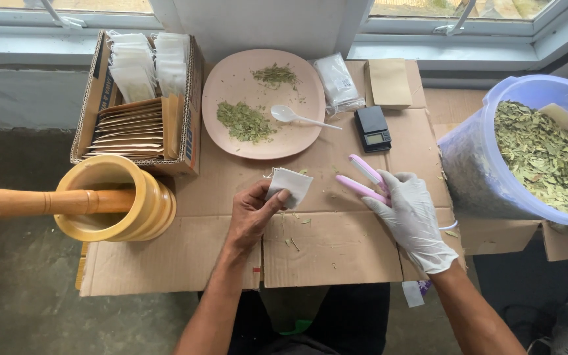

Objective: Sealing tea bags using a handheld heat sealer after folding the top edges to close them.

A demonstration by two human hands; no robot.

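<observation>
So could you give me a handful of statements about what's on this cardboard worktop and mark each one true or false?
1. The left hand holds a small white bag. True.
2. The right hand is bare. False: it wears a white glove and rests on a pink tool.
3. The spoon lies on the pink plate. True.
4. The pestle lies on the plate. False: it rests in the yellow mortar.

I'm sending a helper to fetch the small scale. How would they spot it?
Start at the round pink plate holding crushed green leaves. Just right of it, on the cardboard, sits the scale: a small black rectangle with a pale display. It is the only black item there.
</observation>
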